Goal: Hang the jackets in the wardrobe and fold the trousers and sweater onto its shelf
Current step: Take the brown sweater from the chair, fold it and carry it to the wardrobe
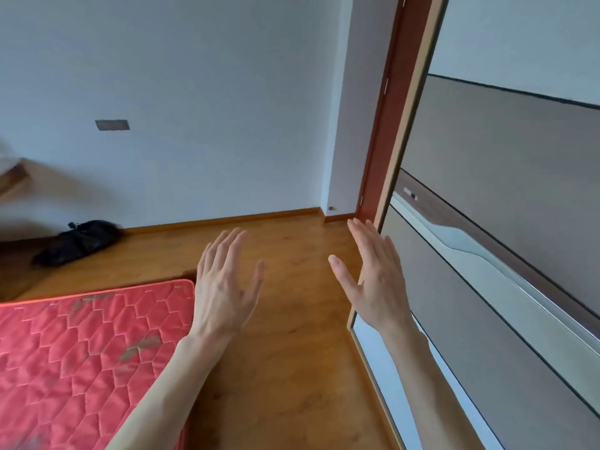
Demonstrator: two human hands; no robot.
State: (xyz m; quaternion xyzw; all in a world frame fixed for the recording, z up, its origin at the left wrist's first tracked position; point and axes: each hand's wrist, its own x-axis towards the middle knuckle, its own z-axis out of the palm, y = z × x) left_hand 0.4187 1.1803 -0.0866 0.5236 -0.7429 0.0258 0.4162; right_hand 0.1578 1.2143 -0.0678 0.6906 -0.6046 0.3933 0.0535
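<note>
Both hands are raised in front of the person over the wooden floor, backs toward the camera, fingers straight and holding nothing. The left hand is spread, thumb out to the side, and sits just past the corner of the red quilted mattress, which fills the lower left. The right hand is also flat and spread, its thumb pointing toward the left hand; the two are apart, with bare floor between them. The right hand appears just in front of the wardrobe edge, though contact cannot be told. The wardrobe takes up the right side, its grey and white panels shut across the front. A dark bundle, possibly a garment or a bag, lies on the floor by the white wall, well away from both hands. A brown door frame stands behind the wardrobe
</note>
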